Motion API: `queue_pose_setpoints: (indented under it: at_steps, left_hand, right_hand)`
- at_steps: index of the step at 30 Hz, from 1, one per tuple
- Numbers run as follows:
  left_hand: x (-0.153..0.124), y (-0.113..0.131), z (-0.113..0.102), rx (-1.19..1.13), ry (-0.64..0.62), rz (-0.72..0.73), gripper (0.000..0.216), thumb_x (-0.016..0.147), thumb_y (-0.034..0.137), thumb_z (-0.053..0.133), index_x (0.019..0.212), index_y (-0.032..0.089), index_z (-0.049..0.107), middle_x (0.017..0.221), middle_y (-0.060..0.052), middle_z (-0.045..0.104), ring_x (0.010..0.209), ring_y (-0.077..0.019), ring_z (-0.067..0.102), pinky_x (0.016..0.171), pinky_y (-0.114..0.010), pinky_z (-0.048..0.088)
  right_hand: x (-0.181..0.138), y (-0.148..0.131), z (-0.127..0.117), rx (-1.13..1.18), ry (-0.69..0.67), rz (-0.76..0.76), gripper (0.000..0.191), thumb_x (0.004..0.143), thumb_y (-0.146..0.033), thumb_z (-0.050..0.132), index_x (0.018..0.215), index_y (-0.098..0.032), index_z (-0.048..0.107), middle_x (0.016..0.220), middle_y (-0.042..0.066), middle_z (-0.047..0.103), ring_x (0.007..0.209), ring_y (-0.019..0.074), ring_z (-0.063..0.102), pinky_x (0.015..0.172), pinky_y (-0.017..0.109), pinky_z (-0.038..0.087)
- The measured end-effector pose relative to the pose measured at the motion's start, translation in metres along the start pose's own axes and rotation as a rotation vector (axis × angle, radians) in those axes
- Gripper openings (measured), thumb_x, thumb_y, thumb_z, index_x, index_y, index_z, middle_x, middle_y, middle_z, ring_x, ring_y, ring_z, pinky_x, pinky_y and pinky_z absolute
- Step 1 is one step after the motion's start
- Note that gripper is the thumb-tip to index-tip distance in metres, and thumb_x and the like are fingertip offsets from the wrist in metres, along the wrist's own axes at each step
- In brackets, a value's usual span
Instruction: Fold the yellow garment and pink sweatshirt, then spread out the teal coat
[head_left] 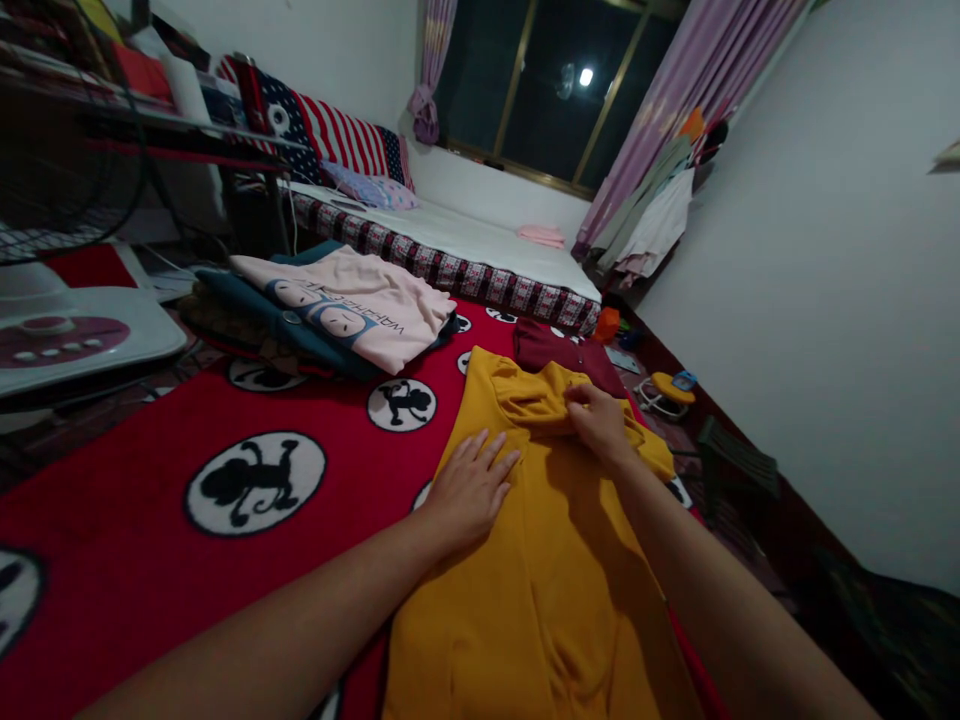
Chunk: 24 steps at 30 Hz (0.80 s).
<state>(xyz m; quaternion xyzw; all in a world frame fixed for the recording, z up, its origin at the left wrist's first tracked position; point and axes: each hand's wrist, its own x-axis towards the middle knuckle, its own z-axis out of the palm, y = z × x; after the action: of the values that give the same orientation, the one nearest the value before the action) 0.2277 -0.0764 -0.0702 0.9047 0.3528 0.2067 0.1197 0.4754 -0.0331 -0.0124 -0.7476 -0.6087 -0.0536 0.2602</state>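
A mustard-yellow shirt [555,580] lies spread on a red blanket [135,560] printed with black-and-white monkey circles. My left hand [472,490] rests flat on the shirt's left side, fingers stretched out. My right hand [600,420] is closed on a fold of the yellow fabric near the collar, pinching it. A dark red garment [562,350] lies just beyond the yellow shirt.
A pile of folded clothes topped by a pink printed shirt [352,305] sits at the left back. A white fan base [67,335] stands at far left. A mattress [465,240] with pillows lies behind. Hanging clothes [652,215] and small toys [664,390] are by the right wall.
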Motion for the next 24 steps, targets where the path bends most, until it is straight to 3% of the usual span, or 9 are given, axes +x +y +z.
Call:
queue_pose_setpoints:
  at_steps: [3, 5, 7, 9, 12, 15, 17, 20, 24]
  left_hand:
    - [0.0, -0.001, 0.002, 0.016, 0.007, 0.009, 0.048, 0.095, 0.032, 0.042, 0.142, 0.025, 0.043, 0.153, -0.006, 0.035, 0.142, -0.0298, 0.027, 0.116, -0.048, 0.024]
    - [-0.001, -0.001, 0.004, 0.02, 0.018, 0.014, 0.049, 0.094, 0.032, 0.042, 0.143, 0.026, 0.042, 0.153, -0.006, 0.036, 0.142, -0.0293, 0.026, 0.116, -0.048, 0.024]
    - [-0.002, -0.002, 0.005, 0.02, 0.026, 0.013, 0.049, 0.095, 0.032, 0.042, 0.143, 0.026, 0.041, 0.153, -0.006, 0.036, 0.142, -0.029, 0.026, 0.116, -0.048, 0.024]
    - [-0.002, -0.002, 0.006, 0.018, 0.028, 0.008, 0.049, 0.095, 0.033, 0.042, 0.143, 0.026, 0.041, 0.153, -0.006, 0.035, 0.142, -0.0291, 0.026, 0.116, -0.048, 0.024]
    - [-0.001, -0.002, 0.007, 0.016, 0.027, 0.015, 0.049, 0.095, 0.034, 0.04, 0.144, 0.028, 0.04, 0.154, -0.006, 0.033, 0.143, -0.0289, 0.025, 0.116, -0.048, 0.023]
    - [0.0, -0.002, 0.007, 0.014, 0.018, 0.024, 0.049, 0.095, 0.035, 0.04, 0.144, 0.029, 0.039, 0.155, -0.005, 0.031, 0.144, -0.0286, 0.023, 0.116, -0.048, 0.022]
    - [0.001, -0.003, 0.007, 0.012, 0.01, 0.021, 0.049, 0.095, 0.035, 0.04, 0.144, 0.029, 0.039, 0.155, -0.005, 0.03, 0.144, -0.0288, 0.022, 0.117, -0.047, 0.021]
    - [0.001, -0.003, 0.007, 0.009, 0.015, 0.021, 0.049, 0.095, 0.034, 0.041, 0.143, 0.029, 0.041, 0.155, -0.005, 0.03, 0.144, -0.0286, 0.022, 0.117, -0.047, 0.021]
    - [0.0, -0.003, 0.005, 0.006, 0.015, 0.028, 0.049, 0.094, 0.034, 0.042, 0.143, 0.028, 0.042, 0.154, -0.006, 0.032, 0.143, -0.0293, 0.024, 0.116, -0.048, 0.022]
  right_hand:
    - [0.025, -0.014, 0.022, 0.091, -0.047, 0.101, 0.038, 0.083, -0.034, 0.055, 0.113, -0.013, 0.064, 0.099, 0.011, 0.071, 0.089, 0.0216, 0.066, 0.079, 0.032, 0.049]
    - [0.038, -0.021, 0.036, 0.089, -0.084, 0.107, 0.048, 0.077, -0.039, 0.064, 0.116, -0.011, 0.062, 0.098, 0.011, 0.071, 0.086, 0.0221, 0.066, 0.076, 0.031, 0.049]
    - [0.048, -0.025, 0.046, 0.08, -0.115, 0.053, 0.042, 0.071, -0.034, 0.069, 0.108, -0.013, 0.067, 0.093, 0.007, 0.072, 0.081, 0.021, 0.065, 0.072, 0.029, 0.049]
    - [0.055, -0.026, 0.052, 0.092, -0.092, 0.006, 0.028, 0.077, -0.029, 0.062, 0.101, -0.016, 0.07, 0.093, 0.005, 0.072, 0.083, 0.0194, 0.064, 0.073, 0.026, 0.048]
    - [0.056, -0.024, 0.061, -0.005, 0.029, -0.037, 0.031, 0.087, -0.024, 0.045, 0.107, -0.017, 0.068, 0.104, 0.008, 0.069, 0.092, 0.0193, 0.062, 0.079, 0.028, 0.046]
    - [0.051, -0.024, 0.067, -0.147, -0.002, -0.093, 0.025, 0.086, -0.023, 0.05, 0.1, -0.019, 0.07, 0.1, 0.008, 0.069, 0.088, 0.0195, 0.062, 0.074, 0.028, 0.046]
    - [0.05, -0.025, 0.064, -0.18, -0.069, -0.112, 0.019, 0.082, -0.023, 0.055, 0.092, -0.022, 0.071, 0.094, 0.005, 0.07, 0.084, 0.0185, 0.062, 0.069, 0.026, 0.045]
    - [0.051, -0.022, 0.04, -0.249, -0.073, -0.121, 0.021, 0.083, -0.028, 0.056, 0.097, -0.024, 0.071, 0.098, 0.006, 0.07, 0.086, 0.0194, 0.062, 0.07, 0.027, 0.044]
    - [0.044, -0.003, -0.004, -0.523, -0.01, -0.06, 0.044, 0.079, -0.046, 0.06, 0.11, -0.016, 0.067, 0.111, 0.017, 0.064, 0.099, 0.0294, 0.06, 0.078, 0.036, 0.045]
